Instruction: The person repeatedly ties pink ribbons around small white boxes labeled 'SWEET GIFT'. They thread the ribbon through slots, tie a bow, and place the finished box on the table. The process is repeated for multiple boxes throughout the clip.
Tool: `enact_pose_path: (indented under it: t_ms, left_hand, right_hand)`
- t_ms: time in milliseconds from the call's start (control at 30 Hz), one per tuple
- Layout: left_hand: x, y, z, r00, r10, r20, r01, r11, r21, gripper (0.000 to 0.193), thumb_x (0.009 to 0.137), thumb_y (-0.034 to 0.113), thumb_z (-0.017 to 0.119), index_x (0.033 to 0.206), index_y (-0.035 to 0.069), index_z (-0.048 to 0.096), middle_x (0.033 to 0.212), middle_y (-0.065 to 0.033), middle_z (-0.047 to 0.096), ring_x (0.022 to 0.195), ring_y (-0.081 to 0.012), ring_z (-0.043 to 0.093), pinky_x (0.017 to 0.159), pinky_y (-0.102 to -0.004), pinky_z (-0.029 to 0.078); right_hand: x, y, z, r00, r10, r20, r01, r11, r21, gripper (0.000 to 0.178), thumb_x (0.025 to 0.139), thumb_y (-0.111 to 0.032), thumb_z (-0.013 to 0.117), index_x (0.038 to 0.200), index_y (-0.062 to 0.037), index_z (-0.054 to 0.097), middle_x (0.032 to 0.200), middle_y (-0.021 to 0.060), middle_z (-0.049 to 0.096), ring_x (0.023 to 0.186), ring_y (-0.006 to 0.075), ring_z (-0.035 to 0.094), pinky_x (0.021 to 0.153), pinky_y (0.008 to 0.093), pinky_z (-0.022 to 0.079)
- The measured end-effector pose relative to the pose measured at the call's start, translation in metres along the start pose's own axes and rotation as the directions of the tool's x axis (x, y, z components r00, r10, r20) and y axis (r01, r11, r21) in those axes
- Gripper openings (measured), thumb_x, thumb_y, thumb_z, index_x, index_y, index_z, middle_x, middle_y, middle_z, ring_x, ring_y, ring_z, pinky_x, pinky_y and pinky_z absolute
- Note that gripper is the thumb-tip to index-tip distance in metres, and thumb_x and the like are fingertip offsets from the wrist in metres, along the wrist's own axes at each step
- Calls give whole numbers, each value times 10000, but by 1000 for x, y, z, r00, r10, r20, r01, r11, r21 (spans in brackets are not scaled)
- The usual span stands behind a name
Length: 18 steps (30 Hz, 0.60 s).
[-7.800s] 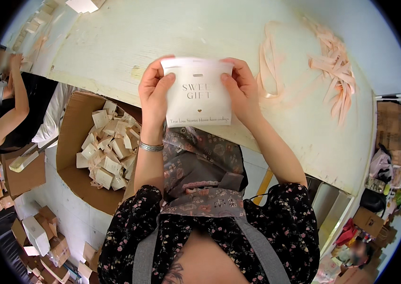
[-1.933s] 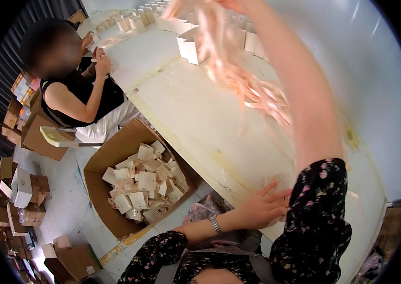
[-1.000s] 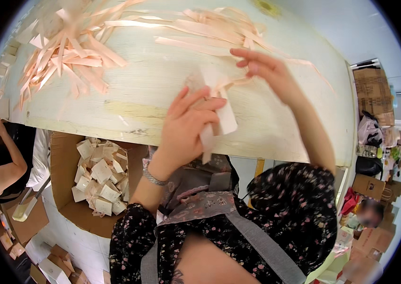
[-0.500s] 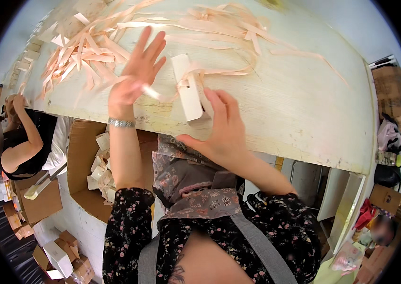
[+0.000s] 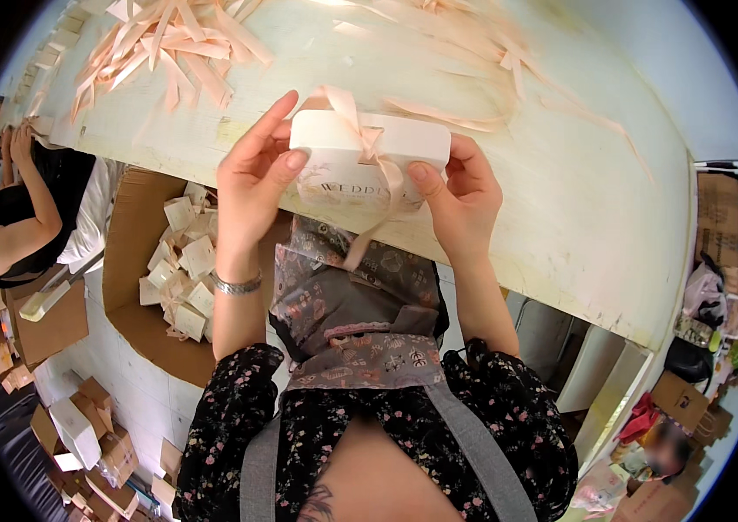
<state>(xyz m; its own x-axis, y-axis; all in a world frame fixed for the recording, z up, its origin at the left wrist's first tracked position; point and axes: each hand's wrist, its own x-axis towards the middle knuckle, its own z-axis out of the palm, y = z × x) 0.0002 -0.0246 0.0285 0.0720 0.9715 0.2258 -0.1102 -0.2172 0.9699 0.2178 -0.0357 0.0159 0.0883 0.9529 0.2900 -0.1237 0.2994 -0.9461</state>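
Between my two hands is a small white gift box with dark lettering and a faint floral print on the side toward me. A pale peach ribbon loops up over its top and crosses at a slot in the top edge. One ribbon tail hangs down past the box over my apron. My left hand grips the left end, thumb on the front face. On the right end my right hand has its thumb on the front, fingers behind. The box is raised above the table's near edge.
A heap of cut peach ribbons lies far left on the white table, more loose ribbons at the back. Below left, a cardboard carton holds several small white boxes. Another person works at far left.
The box has been lifted off the table and turned lengthwise toward me. My left hand, raised and open before, now holds its left end; my right hand has closed on its right end.
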Motion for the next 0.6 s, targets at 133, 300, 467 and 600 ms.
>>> enact_pose_path:
  t_ms: [133, 300, 467, 600]
  left_hand:
    - [-16, 6, 18, 982, 131, -135, -78, 936, 343, 449, 903, 24, 580, 1339, 10, 474, 1019, -20, 617, 916, -95, 545, 826, -249, 452]
    - [-17, 9, 11, 979, 201, -30, -161, 859, 486, 411, 830, -17, 627, 1232, 57, 594, 882, -69, 621, 855, -192, 576, 769, -299, 472]
    - [-31, 33, 14, 944, 310, 115, -256, 464, 848, 298, 697, 6, 720, 982, 89, 689, 867, -81, 632, 933, -277, 581, 790, -340, 480]
    - [-21, 32, 11, 918, 350, 185, -335, 438, 834, 149, 711, -9, 689, 835, 56, 638, 1051, -61, 624, 1141, -300, 537, 884, -383, 467]
  right_hand:
    - [0, -3, 7, 995, -94, -33, 96, 992, 78, 380, 759, 7, 725, 1109, -17, 579, 958, 48, 616, 916, 155, 570, 814, 292, 463]
    - [2, 1, 0, 956, -288, 62, 291, 888, -357, 377, 714, -36, 767, 1059, -40, 616, 871, 72, 612, 762, 161, 571, 705, 285, 481]
    - [-4, -24, -18, 890, -250, 381, 446, 648, -618, 337, 636, -80, 799, 946, -73, 668, 833, 83, 595, 743, 221, 574, 671, 309, 480]
    - [13, -36, -6, 773, -393, 497, 634, 472, -613, 292, 632, -98, 775, 901, -94, 662, 848, 50, 604, 765, 231, 578, 673, 341, 472]
